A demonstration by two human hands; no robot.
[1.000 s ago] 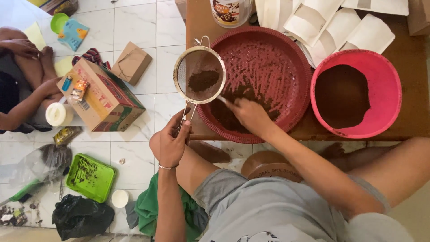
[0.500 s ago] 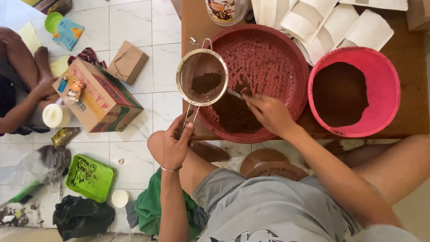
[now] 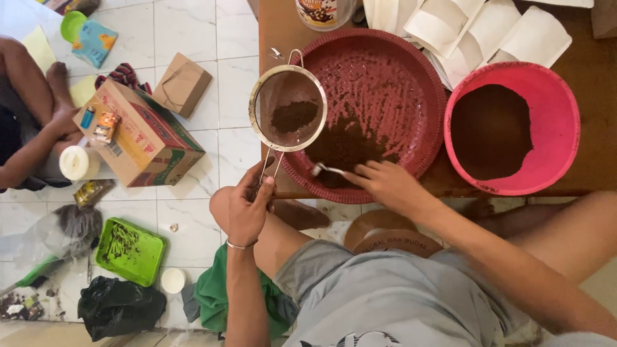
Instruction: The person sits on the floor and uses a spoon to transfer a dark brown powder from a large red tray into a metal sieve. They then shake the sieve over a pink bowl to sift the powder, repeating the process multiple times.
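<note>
Head view, looking straight down: the left hand (image 3: 243, 207) has its fingers (image 3: 265, 186) wrapped tight round the thin wire handle of a metal sieve (image 3: 288, 108). The handle runs from the hand up and slightly right to the round mesh bowl, so the sieve's long axis lies near upright in the picture, bowl end away from the person. A small heap of dark brown powder sits in the mesh. The bowl hangs over the left rim of a wide red woven tray (image 3: 392, 83), partly past the edge of the brown worktop (image 3: 279, 26).

The right hand (image 3: 389, 183) rests at the tray's near rim, fingers pinched on a small metal spoon (image 3: 323, 169) whose bowl points left, toward the sieve handle. A spread of the same brown powder (image 3: 347, 141) lies in the tray just above the spoon.

Right of the tray, touching it or nearly so, stands a pink plastic basin (image 3: 559, 115) holding more dark powder. Behind both lie white paper bags (image 3: 488, 29) and a jar (image 3: 321, 11).

On the tiled floor to the left stand a cardboard box (image 3: 151, 144), a smaller brown box (image 3: 182, 83), a green tray (image 3: 132, 250) and a black bag (image 3: 119, 307). Another person (image 3: 29, 122) sits at the far left.
</note>
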